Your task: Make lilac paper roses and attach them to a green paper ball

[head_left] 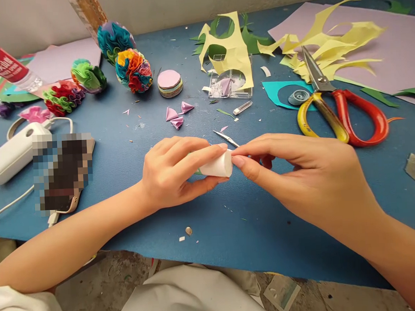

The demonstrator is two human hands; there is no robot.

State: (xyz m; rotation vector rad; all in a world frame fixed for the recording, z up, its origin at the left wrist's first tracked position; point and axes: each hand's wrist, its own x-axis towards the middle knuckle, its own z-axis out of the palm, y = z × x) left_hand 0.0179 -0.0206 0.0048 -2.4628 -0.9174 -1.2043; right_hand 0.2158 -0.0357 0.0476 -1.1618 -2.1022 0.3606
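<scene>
My left hand (pixel 174 170) is wrapped around a small white tube with a white cap (pixel 217 165), held just above the blue table (pixel 124 145). The fingertips of my right hand (pixel 297 170) pinch the cap end of that tube. Just behind my hands lie thin metal tweezers (pixel 226 137) and three folded pink paper pieces (pixel 176 114). A stack of round paper discs (pixel 170 83) sits further back.
Red and yellow scissors (pixel 339 108) lie at the right among yellow paper scraps (pixel 326 49). A clear plastic box (pixel 229 83) stands mid-back. Several multicoloured paper balls (pixel 133 69) sit back left, with a bottle (pixel 9 65), a white device (pixel 15 152) and a phone (pixel 62 173).
</scene>
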